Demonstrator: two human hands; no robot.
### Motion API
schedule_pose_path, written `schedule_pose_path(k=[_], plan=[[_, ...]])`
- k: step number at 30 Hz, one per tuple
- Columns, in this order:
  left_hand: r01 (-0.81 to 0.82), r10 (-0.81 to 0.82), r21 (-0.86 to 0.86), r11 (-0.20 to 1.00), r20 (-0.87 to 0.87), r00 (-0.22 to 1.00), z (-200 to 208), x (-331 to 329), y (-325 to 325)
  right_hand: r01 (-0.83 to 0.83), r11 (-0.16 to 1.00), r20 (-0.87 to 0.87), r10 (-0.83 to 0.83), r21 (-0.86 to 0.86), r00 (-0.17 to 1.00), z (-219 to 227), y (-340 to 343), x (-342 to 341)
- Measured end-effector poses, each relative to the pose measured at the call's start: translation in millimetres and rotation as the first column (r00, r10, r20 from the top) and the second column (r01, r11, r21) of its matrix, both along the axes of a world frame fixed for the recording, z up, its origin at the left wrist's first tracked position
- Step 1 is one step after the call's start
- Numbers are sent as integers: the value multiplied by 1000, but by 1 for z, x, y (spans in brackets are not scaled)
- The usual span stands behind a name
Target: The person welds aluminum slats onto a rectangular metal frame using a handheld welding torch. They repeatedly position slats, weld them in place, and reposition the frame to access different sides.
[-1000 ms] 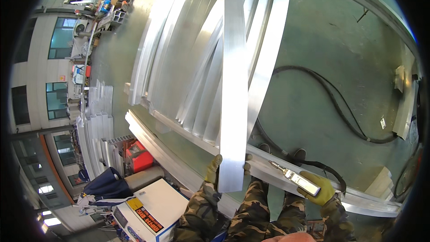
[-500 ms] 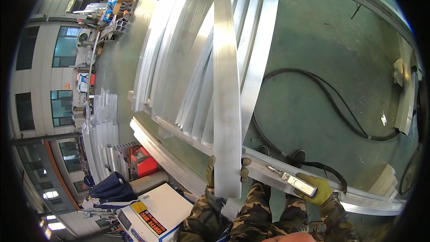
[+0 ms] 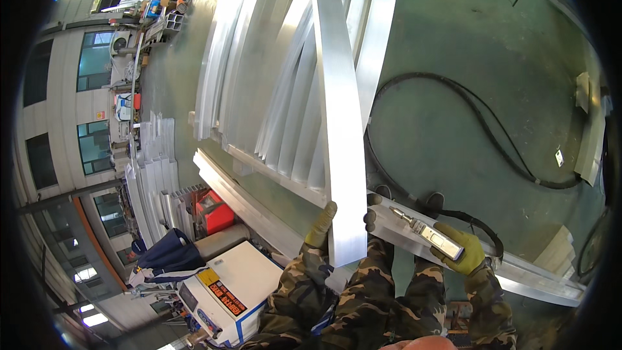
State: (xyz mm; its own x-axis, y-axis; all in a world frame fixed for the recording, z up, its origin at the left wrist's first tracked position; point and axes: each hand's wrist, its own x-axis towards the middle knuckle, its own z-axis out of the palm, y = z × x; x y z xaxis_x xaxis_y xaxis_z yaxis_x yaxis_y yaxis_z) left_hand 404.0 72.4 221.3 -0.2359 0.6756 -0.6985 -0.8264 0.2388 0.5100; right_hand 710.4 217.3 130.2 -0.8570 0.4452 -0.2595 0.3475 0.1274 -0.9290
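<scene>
My left hand [image 3: 319, 225], in an olive work glove, grips the near end of a long, flat silver metal bar [image 3: 346, 155]. Its thumb lies along the left edge and the fingertips curl round the right edge. The bar slants away over a stack of similar metal profiles [image 3: 291, 123]. In my right hand [image 3: 472, 253], also gloved, is a silver handheld welding torch [image 3: 433, 236] with a narrow nozzle pointing up and left. A thick black hose [image 3: 489, 230] passes close behind this hand. Beneath the torch runs a metal beam [image 3: 405, 230].
A white machine cabinet [image 3: 240, 279] with blue edges stands at lower left, a dark blue cloth [image 3: 165, 256] beside it. Behind are a red case [image 3: 215, 212] and stacked profiles [image 3: 157, 155]. The hose loops over the green floor [image 3: 453, 45]. Metal pieces [image 3: 557, 253] lie at right.
The bar's near end has swung rightward with my left hand, so the bar now slants more. My right hand still holds the torch over the beam. The whole view has shifted slightly.
</scene>
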Motion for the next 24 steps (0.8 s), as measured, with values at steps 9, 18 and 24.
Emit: schedule_pose_path(k=[9,18,24], plan=[[163,-294,-264,951,-595,748,-45,9,1,46,998,106,-50,39,993,-3,10,16],[49,-632,-653,756,-707,318,-70,34,-30,227,974,133,-223,-20,966,8,22,15],[49,-760,-762,646,-636,136,-71,41,-17,335,942,123,-333,1,935,-8,31,30]])
